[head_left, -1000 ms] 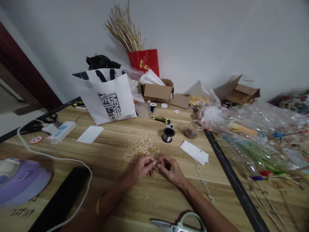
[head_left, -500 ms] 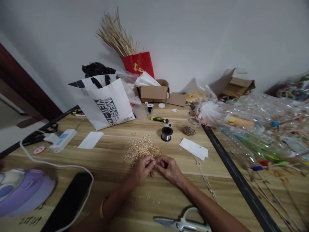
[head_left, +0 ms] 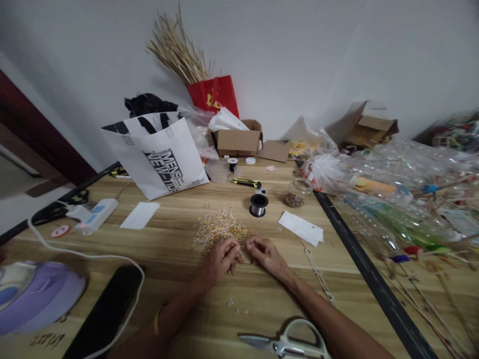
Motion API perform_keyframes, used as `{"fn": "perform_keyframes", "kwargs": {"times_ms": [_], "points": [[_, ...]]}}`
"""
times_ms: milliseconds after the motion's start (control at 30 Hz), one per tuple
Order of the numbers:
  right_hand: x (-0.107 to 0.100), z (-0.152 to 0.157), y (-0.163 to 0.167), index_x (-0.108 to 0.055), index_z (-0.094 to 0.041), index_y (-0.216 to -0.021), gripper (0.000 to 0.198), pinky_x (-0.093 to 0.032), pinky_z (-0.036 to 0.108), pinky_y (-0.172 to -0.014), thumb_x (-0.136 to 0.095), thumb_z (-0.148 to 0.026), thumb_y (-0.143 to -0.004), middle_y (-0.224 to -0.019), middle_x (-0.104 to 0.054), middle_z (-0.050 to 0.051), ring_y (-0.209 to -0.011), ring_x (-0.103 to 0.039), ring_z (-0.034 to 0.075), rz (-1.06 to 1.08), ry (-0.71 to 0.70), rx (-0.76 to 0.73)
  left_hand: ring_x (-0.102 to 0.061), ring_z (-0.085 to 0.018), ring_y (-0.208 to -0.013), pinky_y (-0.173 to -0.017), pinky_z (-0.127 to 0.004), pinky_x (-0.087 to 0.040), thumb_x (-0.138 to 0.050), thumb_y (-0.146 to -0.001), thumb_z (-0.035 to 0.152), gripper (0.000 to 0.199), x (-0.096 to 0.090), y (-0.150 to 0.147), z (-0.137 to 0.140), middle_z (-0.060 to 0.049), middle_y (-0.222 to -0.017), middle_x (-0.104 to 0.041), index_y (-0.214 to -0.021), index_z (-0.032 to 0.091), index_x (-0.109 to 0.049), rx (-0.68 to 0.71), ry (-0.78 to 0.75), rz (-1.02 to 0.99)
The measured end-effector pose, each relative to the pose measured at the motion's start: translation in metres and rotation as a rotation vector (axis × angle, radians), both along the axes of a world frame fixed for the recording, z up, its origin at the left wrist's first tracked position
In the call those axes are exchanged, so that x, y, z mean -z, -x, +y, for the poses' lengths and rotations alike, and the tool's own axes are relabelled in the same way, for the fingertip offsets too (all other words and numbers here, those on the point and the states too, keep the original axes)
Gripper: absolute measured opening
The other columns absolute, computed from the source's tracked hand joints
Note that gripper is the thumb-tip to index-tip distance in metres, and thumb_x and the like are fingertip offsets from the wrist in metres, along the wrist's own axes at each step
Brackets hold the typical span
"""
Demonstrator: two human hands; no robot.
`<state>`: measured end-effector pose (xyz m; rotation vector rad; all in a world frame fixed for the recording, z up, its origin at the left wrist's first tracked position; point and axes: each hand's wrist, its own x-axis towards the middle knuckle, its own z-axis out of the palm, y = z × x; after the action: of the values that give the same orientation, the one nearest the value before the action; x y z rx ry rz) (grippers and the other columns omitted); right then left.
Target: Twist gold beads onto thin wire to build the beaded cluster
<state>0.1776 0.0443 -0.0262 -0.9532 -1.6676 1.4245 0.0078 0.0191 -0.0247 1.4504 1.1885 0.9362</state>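
A loose pile of tiny gold and clear beaded pieces lies mid-table, just beyond my hands. My left hand is at the pile's near edge, its thumb and fingers pinched; what lies between them is too small to make out. To its right, a small gap away, my right hand also has its fingertips pressed together, with anything in them hidden. A spool of fine clear line stands behind my right hand. Scissors with pale handles lie near the front edge, and a few tiny clear pieces sit before my hands.
Behind stand a white bag, a cardboard box, a yellow-black cutter and a glass jar of beads. A knotted cord lies right of my right forearm. Plastic bottles crowd the right. A white cable crosses the left.
My hands, whose fingertips met half a second ago, have moved slightly apart, the right one shifting to the right. The view has tilted a little.
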Motion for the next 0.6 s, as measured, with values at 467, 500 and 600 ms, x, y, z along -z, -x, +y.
{"fn": "perform_keyframes", "kwargs": {"times_ms": [467, 500, 600], "points": [[-0.0014, 0.0028, -0.0064, -0.064, -0.015, -0.078, 0.014, -0.036, 0.021, -0.056, -0.058, -0.028, -0.08, -0.07, -0.054, 0.001, -0.063, -0.048, 0.012, -0.114, -0.241, -0.102, -0.045, -0.004, -0.03, -0.031, -0.013, -0.033, -0.045, -0.085, 0.041, 0.025, 0.0063, 0.0017, 0.0012, 0.002, -0.061, -0.062, -0.08, 0.017, -0.05, -0.017, -0.022, 0.005], [-0.0021, 0.0025, -0.0062, -0.065, -0.015, -0.078, 0.013, -0.037, 0.022, -0.057, -0.059, -0.026, -0.08, -0.071, -0.054, 0.001, -0.065, -0.048, 0.012, -0.122, -0.263, -0.105, -0.045, -0.004, -0.03, -0.031, -0.013, -0.032, -0.046, -0.085, 0.041, 0.025, 0.0051, 0.0017, 0.0012, 0.003, -0.061, -0.062, -0.08, 0.017, -0.05, -0.023, -0.023, 0.005], [-0.0033, 0.0023, -0.0055, -0.066, -0.016, -0.078, 0.013, -0.038, 0.023, -0.06, -0.057, -0.024, -0.082, -0.074, -0.056, 0.003, -0.068, -0.05, 0.013, -0.133, -0.305, -0.102, -0.042, -0.003, -0.029, -0.031, -0.014, -0.03, -0.048, -0.083, 0.039, 0.023, 0.001, 0.0014, 0.001, 0.002, -0.063, -0.061, -0.078, 0.016, -0.05, -0.022, -0.018, 0.007]]}}
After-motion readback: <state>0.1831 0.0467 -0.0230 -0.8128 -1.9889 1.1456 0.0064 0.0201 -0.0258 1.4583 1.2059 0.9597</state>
